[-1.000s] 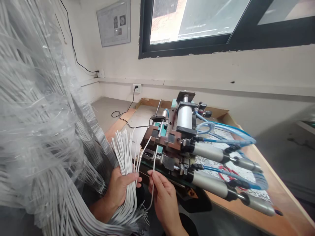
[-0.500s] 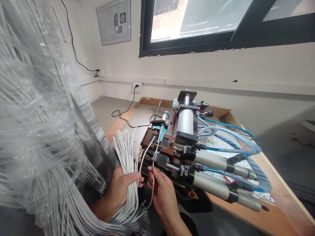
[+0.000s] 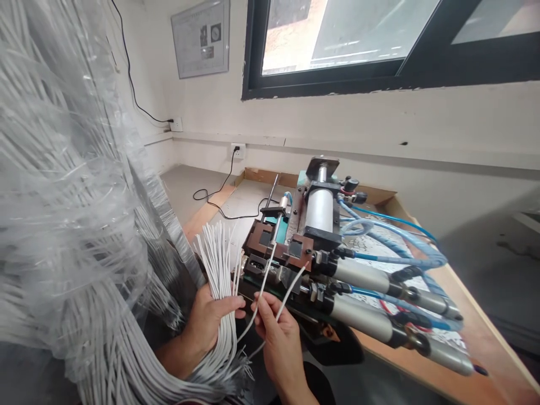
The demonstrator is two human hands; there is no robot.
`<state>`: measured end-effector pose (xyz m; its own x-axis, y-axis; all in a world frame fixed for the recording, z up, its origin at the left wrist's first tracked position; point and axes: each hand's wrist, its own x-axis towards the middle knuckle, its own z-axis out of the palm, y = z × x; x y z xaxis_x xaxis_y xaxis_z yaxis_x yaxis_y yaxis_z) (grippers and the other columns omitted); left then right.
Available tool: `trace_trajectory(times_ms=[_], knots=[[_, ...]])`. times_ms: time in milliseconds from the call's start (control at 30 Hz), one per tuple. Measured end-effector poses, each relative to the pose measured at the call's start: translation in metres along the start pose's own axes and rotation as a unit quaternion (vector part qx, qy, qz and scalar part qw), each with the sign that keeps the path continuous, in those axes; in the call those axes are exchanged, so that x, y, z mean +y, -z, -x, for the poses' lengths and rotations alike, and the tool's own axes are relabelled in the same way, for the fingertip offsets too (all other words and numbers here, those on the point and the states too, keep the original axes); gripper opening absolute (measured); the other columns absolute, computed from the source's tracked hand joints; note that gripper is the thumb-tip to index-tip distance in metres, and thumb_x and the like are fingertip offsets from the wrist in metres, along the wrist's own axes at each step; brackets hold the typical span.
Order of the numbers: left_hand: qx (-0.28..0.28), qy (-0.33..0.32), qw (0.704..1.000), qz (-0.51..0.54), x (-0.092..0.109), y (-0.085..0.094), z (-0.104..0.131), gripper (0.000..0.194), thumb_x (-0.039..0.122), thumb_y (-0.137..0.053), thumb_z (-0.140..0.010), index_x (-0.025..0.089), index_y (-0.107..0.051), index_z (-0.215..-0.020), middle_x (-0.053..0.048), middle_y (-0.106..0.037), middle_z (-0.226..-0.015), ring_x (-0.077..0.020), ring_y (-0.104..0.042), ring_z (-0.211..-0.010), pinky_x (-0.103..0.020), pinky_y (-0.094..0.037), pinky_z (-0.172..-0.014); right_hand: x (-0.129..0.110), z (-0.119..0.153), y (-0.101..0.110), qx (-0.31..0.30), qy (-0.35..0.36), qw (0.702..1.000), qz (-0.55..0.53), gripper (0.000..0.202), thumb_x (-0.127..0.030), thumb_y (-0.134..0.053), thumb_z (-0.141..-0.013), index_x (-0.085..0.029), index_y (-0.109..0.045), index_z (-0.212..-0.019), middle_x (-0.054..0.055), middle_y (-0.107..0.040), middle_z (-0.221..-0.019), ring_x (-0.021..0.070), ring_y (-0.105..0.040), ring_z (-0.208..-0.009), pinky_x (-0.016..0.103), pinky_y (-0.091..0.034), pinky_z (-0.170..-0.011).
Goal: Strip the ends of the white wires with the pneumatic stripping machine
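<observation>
My left hand (image 3: 206, 322) is closed around a thick bundle of white cables (image 3: 216, 256), their ends standing up above the thumb. To its right, my right hand (image 3: 279, 340) pinches a single white cable (image 3: 266, 277) between thumb and fingertips. That cable's tip points up at the brown jaw blocks of a pneumatic machine (image 3: 301, 250); whether it touches them I cannot tell. A second cable (image 3: 291, 287) runs between the fingers of the same hand, its tip leaning right in front of the machine.
Many more cables wrapped in clear plastic (image 3: 84, 197) hang at the left. Silver air cylinders (image 3: 371, 326) with blue hoses (image 3: 400, 259) reach right over a wooden-edged tray (image 3: 485, 315) with white scraps. A black cord (image 3: 228, 216) lies behind.
The machine's jaw blocks have moved apart, the right one sliding right. My right hand now pinches a different cable, and the former one leans right between its fingers. My left hand keeps its grip.
</observation>
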<state>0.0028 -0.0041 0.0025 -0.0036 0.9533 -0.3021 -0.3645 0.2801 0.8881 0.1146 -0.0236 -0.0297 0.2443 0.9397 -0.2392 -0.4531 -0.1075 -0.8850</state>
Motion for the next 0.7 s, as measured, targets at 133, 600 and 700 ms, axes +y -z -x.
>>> trace_trajectory(times_ms=[133, 600, 700], knots=[[0.017, 0.009, 1.000, 0.008, 0.000, 0.003, -0.002, 0.023, 0.020, -0.073, -0.054, 0.011, -0.062, -0.072, -0.001, -0.063, -0.061, -0.0169, -0.063, -0.060, -0.030, -0.053, -0.054, 0.008, 0.003, 0.009, 0.008, -0.018, 1.000, 0.000, 0.033, -0.044, -0.070, -0.062, -0.016, -0.067, -0.079, -0.002, -0.053, -0.059, 0.0073, -0.039, -0.046, 0.019, -0.031, -0.042], [0.012, -0.021, 0.999, 0.031, 0.006, -0.002, -0.003, 0.018, 0.014, -0.071, -0.055, 0.013, -0.061, -0.070, 0.002, -0.062, -0.055, -0.0131, -0.060, -0.052, -0.026, -0.048, -0.051, 0.019, -0.009, 0.020, -0.023, 0.047, 0.992, 0.111, 0.034, -0.047, -0.059, -0.072, -0.015, -0.066, -0.085, -0.001, -0.054, -0.060, 0.0097, -0.042, -0.047, 0.022, -0.033, -0.045], [-0.001, -0.049, 0.998, 0.040, 0.010, -0.004, -0.005, 0.014, 0.012, -0.071, -0.055, 0.012, -0.064, -0.067, 0.001, -0.065, -0.058, -0.0124, -0.059, -0.055, -0.026, -0.047, -0.059, 0.045, -0.014, 0.035, -0.069, 0.100, 0.942, 0.313, 0.032, -0.044, -0.049, -0.078, -0.017, -0.067, -0.077, 0.005, -0.062, -0.067, 0.0186, -0.056, -0.064, 0.029, -0.043, -0.062]])
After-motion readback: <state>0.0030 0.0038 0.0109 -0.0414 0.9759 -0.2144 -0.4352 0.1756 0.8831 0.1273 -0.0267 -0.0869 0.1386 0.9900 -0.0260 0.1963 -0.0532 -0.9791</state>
